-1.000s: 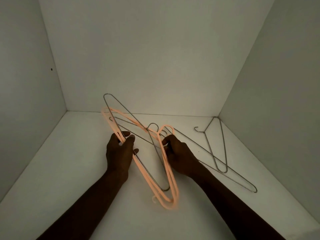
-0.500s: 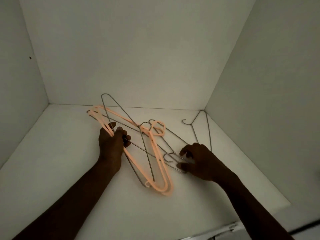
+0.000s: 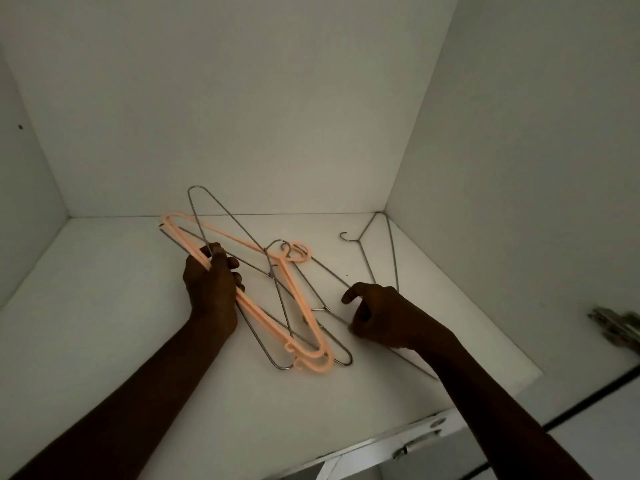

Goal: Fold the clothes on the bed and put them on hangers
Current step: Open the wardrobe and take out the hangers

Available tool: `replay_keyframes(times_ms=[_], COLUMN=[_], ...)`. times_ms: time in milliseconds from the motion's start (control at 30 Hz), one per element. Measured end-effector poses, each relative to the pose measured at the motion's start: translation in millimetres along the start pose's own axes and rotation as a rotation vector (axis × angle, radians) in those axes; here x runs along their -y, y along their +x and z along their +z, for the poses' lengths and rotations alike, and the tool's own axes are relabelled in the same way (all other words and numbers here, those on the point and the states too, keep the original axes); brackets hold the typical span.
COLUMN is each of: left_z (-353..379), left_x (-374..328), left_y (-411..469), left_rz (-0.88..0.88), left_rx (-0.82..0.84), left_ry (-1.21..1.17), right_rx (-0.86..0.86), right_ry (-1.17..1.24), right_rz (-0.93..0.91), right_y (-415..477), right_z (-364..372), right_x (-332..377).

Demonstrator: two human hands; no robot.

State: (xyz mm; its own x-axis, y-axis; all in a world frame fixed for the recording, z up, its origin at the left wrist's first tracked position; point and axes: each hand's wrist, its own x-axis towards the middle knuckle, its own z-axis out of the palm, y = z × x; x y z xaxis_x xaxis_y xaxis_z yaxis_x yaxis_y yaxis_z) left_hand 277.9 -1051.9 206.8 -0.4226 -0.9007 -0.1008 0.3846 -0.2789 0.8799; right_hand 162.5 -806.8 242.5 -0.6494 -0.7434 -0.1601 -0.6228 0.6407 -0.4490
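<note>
This is the inside of a home wardrobe: a white shelf (image 3: 104, 323) boxed in by plain white panels (image 3: 225, 98). Wire hangers (image 3: 393, 261) and peach plastic hangers (image 3: 325, 363) lie on the shelf, and a metal door hinge (image 3: 613, 323) sits at the right edge.

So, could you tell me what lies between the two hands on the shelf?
Head view: peach plastic hangers and wire hangers cross between the left hand and right hand.

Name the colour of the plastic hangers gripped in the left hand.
Pale peach-orange plastic hangers, gripped by the left hand; seen in the head view.
</note>
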Motion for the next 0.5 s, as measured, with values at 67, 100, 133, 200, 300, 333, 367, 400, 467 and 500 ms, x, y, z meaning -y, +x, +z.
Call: replay_keyframes(times_ms=[67,100,133,200,300,333,367,400,467,500], left_z=[4.5,7.8,12.3,21.4,37.9,43.7,48.1,53.5,61.4,64.8], left_x=[4.6,7.8,11.3,18.3,25.4,26.8,28.4,30.2,35.6,38.5], left_y=[-0.9,-2.0,-3.3,-6.8,-9.3,-9.0,-8.0,-7.0,-4.9,-3.7], left_rz=[0.031,0.04,0.044,0.046,0.048,0.049,0.05,0.051,0.054,0.053], left_rx=[-0.025,-0.031,-0.031,-0.016,0.006,0.011,0.013,0.017,0.031,0.043], left_ry=[0.04,0.055,0.065,0.071,0.07,0.073,0.083,0.093,0.12,0.134], right_rx=[0.028,0.012,-0.045,-0.259,-0.578,-0.647,-0.688,-0.688,-0.581,-0.503], right_ry=[-0.029,-0.06,-0.108,-0.217,-0.253,-0.235,-0.21,-0.187,-0.122,-0.067], right_rz=[-0.002,-0.005,-0.017,-0.056,-0.003,0.042,0.082,0.125,0.232,0.284], right_y=[3.0,4.0,4.8,7.2,18.5,26.2,35.0,43.7,60.8,67.8], right_z=[-3.0,-4.2,-6.1,-9.2,-16.9,-19.4,-20.6,-21.7,-21.8,-22.4], right_x=[-0.6,-0.6,-1.6,-7.8,-19.6,-25.2,-31.1,-37.4,-50.4,-55.4])
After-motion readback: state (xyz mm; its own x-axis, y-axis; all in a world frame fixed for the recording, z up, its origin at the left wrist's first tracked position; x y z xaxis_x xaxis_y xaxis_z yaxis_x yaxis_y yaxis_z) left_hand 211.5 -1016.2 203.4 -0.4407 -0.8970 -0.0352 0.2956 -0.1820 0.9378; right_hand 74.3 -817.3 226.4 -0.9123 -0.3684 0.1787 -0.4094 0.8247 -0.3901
